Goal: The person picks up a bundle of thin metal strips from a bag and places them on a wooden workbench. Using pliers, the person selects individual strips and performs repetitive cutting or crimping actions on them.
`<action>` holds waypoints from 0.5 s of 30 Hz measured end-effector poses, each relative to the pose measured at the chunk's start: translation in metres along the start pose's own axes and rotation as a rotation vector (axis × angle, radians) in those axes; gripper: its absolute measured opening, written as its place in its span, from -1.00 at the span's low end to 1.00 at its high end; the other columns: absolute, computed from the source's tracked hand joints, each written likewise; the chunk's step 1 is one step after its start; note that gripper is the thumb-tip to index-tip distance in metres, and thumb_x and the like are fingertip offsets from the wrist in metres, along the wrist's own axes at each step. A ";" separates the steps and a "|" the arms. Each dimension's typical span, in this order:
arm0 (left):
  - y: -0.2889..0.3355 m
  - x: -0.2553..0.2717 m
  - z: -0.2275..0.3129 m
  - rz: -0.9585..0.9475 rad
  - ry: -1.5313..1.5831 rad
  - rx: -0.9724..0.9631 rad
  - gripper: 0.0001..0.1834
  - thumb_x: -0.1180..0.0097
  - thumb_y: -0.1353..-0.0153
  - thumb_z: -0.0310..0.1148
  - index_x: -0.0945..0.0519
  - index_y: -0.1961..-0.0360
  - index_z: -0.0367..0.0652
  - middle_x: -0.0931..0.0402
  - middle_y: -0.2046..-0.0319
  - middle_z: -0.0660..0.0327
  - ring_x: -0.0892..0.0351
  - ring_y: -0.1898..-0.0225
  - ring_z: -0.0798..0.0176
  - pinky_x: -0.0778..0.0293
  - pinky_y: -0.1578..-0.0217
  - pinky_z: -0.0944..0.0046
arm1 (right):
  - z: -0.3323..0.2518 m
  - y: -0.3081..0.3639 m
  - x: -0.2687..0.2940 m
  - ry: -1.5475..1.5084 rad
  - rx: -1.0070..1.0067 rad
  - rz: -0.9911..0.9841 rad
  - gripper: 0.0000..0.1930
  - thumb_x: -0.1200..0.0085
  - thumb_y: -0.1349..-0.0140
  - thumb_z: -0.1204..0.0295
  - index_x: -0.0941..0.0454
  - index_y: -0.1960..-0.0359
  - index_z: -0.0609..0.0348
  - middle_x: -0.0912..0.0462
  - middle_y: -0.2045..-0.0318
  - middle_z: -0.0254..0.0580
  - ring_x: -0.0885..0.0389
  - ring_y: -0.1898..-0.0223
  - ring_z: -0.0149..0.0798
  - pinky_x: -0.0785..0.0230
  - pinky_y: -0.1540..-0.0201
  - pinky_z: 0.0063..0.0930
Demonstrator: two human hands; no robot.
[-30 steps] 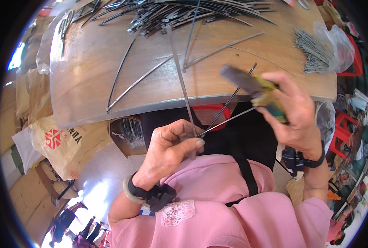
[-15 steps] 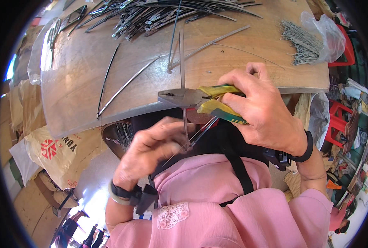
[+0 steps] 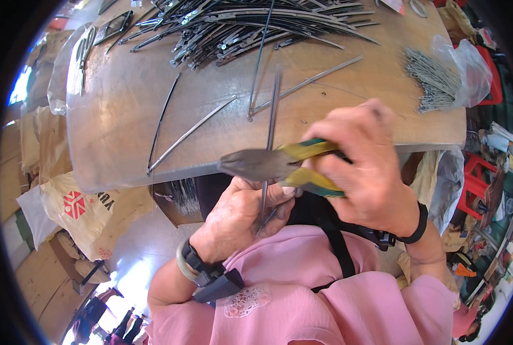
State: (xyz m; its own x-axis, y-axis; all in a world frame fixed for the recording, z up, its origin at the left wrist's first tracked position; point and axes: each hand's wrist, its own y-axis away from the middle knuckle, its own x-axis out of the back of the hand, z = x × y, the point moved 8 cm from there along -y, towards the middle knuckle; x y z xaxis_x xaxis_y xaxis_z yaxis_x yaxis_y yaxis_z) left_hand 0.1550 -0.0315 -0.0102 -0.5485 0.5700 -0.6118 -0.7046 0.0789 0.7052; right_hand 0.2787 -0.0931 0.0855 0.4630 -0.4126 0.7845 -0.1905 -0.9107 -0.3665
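Observation:
A thin, dark metal strip [image 3: 272, 109] stands lengthwise in front of me, crossing the table's near edge. My left hand [image 3: 236, 214] is closed round its lower part, with the thumb across it. My right hand [image 3: 363, 172], smeared by motion, grips a pair of pliers [image 3: 253, 163] with yellow and green handles. The pliers' jaws point left and lie across the strip, just above my left fingers; I cannot tell whether they touch it. The strip's lower end shows just below my left fingers, partly covered.
A large pile of metal strips [image 3: 227, 34] covers the far table [image 3: 204, 149]. Several strips lie singly nearer me. Scissors [image 3: 84, 52] and a phone [image 3: 113, 27] are far left. Thin wire pieces [image 3: 432, 80] spill from a clear bag at right. Red stools [image 3: 475, 184] stand beyond.
My left hand has moved right and closed round the strip's lower part. Fine wires that showed beside it are now covered. The pliers are slightly lower, and the whole view has shifted.

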 end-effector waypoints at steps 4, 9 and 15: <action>0.002 0.005 0.012 -0.015 0.184 -0.227 -0.91 -0.11 -0.31 -0.45 -0.50 0.26 -0.25 -0.36 0.61 0.18 -0.23 0.71 0.39 -0.10 0.74 0.39 | 0.023 0.021 0.024 -0.118 -0.199 0.094 -0.80 -0.30 0.03 0.48 -0.54 0.39 0.24 -0.49 0.16 -0.10 -0.48 0.14 -0.04 -0.30 0.10 -0.15; 0.015 -0.001 0.029 0.089 -0.009 -0.492 -0.85 -0.16 -0.30 -0.42 -0.51 0.28 -0.30 -0.41 0.63 0.17 -0.24 0.75 0.39 -0.14 0.72 0.41 | 0.020 0.040 0.006 -0.445 -0.373 -0.173 -0.63 -0.40 0.05 0.38 -0.63 0.21 0.30 -0.51 0.05 0.00 -0.58 0.12 0.02 -0.45 0.05 -0.29; 0.026 -0.008 0.042 0.179 -0.228 -0.680 -0.85 -0.13 -0.32 -0.46 -0.52 0.27 -0.39 -0.47 0.60 0.19 -0.31 0.71 0.44 -0.21 0.68 0.46 | 0.011 0.036 -0.006 -0.412 -0.284 -0.268 -0.55 -0.39 0.02 0.28 -0.59 0.16 0.35 -0.52 0.04 0.10 -0.59 0.09 0.06 -0.46 0.03 -0.26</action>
State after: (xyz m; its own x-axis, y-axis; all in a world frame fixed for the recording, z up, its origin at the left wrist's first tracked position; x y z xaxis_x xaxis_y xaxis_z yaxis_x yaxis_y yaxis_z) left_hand 0.1601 0.0005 0.0277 -0.6266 0.6879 -0.3663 -0.7768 -0.5134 0.3646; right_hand 0.2784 -0.1235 0.0621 0.8160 -0.1765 0.5504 -0.2190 -0.9756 0.0118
